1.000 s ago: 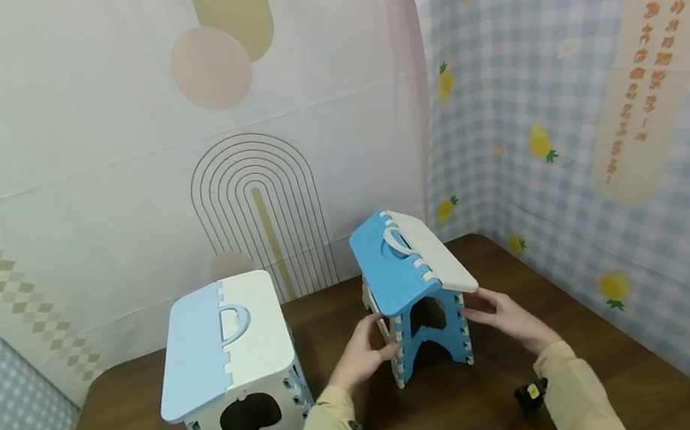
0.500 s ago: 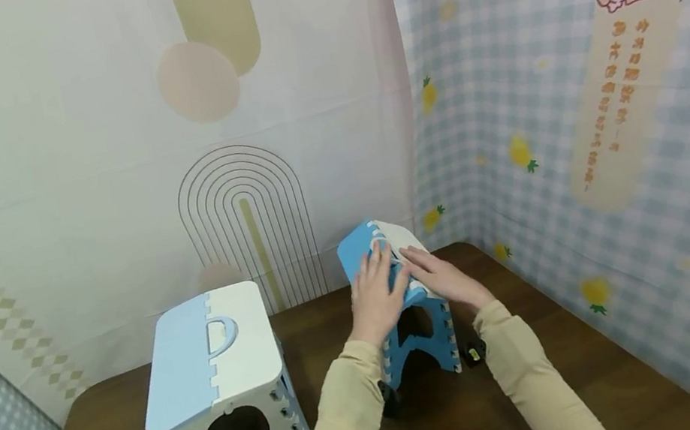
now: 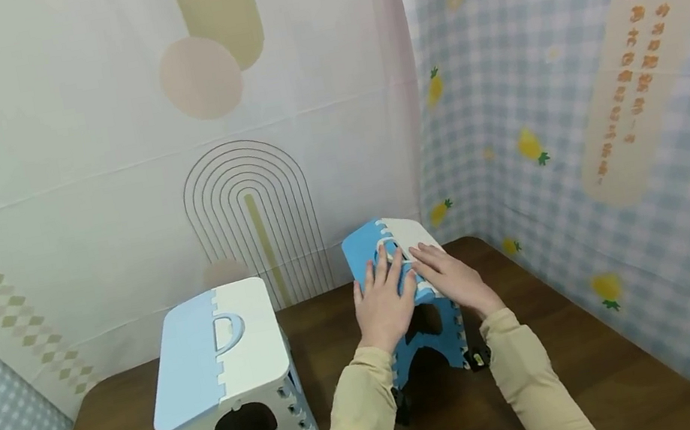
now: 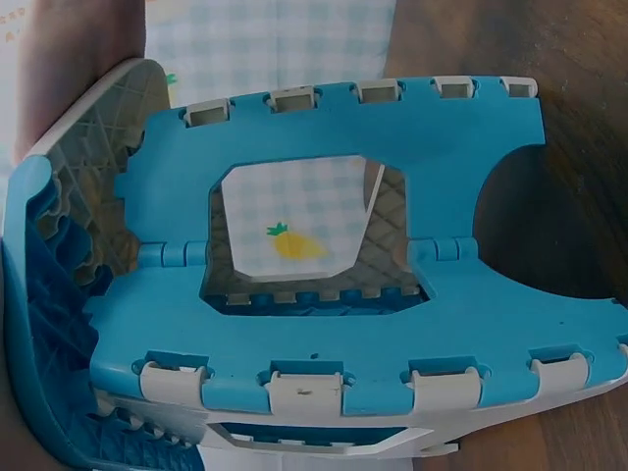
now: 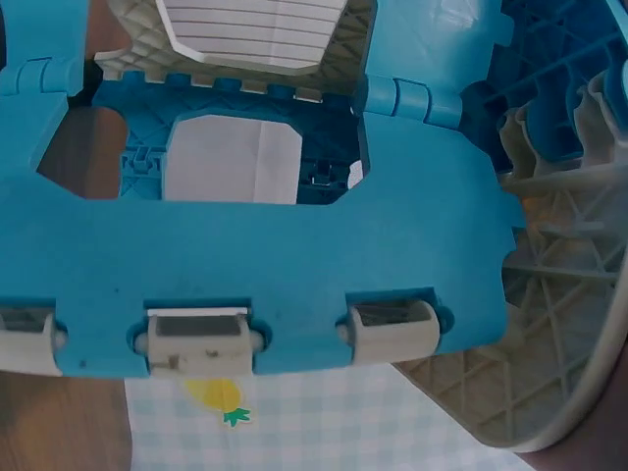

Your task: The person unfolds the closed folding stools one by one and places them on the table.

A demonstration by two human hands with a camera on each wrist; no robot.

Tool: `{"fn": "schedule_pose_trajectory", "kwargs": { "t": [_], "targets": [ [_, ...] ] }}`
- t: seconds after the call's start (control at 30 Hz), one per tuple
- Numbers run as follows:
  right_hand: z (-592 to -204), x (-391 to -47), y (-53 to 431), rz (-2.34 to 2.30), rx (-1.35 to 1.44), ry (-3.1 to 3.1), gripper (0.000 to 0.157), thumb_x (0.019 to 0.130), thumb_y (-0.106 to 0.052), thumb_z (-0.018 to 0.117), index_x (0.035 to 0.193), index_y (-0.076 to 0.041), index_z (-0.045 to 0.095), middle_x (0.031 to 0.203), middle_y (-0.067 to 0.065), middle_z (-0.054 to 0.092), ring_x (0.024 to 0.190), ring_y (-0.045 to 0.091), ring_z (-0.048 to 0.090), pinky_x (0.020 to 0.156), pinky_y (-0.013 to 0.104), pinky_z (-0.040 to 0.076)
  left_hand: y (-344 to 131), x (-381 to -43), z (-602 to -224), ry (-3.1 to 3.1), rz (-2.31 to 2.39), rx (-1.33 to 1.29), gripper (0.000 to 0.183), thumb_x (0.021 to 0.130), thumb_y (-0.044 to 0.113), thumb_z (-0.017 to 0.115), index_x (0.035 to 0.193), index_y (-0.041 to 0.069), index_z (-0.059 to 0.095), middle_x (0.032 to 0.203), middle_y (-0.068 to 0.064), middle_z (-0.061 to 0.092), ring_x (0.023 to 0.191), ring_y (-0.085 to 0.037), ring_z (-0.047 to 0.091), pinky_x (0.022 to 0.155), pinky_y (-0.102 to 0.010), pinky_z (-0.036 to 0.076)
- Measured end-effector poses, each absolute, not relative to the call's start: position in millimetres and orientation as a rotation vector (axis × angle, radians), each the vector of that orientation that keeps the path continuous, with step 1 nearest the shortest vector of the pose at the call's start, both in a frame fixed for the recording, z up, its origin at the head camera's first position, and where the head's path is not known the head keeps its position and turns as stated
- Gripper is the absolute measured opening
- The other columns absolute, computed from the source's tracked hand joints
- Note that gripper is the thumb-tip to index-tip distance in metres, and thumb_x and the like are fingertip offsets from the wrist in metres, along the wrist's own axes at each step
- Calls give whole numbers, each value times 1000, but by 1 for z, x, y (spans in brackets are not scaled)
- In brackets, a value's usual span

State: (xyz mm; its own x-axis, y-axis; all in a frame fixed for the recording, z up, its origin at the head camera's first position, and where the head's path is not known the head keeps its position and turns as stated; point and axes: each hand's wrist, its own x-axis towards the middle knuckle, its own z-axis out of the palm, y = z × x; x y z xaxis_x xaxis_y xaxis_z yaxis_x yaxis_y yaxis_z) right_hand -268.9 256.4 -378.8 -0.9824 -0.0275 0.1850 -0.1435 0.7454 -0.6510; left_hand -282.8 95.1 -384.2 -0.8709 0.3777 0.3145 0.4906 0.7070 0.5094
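A blue and white folding step stool stands on the table at the right in the head view. My left hand lies with spread, fairly straight fingers on the blue half of its seat. On the white half, close to the carry handle, rests my right hand, its fingers extended. The hands partly cover the handle and the seat's front. The left wrist view shows the stool's blue end panel with its cut-out and hinges; the right wrist view shows that blue end panel from the other side, beside the seat's ribbed underside.
A second folding step stool, pale blue and white, stands upright to the left on the dark wooden table. A white patterned cloth hangs behind, and a blue checked cloth hangs along the right.
Both hands have moved from the lower sides of the blue and white stool up onto its seat. Over the last half second they stay there, with only slight movement.
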Motion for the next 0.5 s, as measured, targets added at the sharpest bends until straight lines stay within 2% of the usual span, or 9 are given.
{"fn": "schedule_pose_trajectory", "kwargs": {
  "t": [0.27, 0.5],
  "targets": [
    [-379, -268, 258, 885, 111, -2784, 57, 104, -47, 35, 152, -15, 34, 161, 14, 25, 149, 37, 19, 114, 67, 20, 97, -284, -384, -2784, -806, -687, 54, 103, 52, 27, 153, 34, 25, 164, 7, 12, 153, -26, 13, 122, -58, 10],
    [-379, -267, 251, 778, 128, -2796, 55, 104, -41, 38, 150, -11, 37, 159, 17, 28, 148, 38, 21, 119, 61, 19, 92, -284, -382, -2848, -663, -682, 55, 103, 53, 28, 153, 33, 27, 163, 4, 18, 152, -25, 15, 122, -56, 11]
  ]
}}
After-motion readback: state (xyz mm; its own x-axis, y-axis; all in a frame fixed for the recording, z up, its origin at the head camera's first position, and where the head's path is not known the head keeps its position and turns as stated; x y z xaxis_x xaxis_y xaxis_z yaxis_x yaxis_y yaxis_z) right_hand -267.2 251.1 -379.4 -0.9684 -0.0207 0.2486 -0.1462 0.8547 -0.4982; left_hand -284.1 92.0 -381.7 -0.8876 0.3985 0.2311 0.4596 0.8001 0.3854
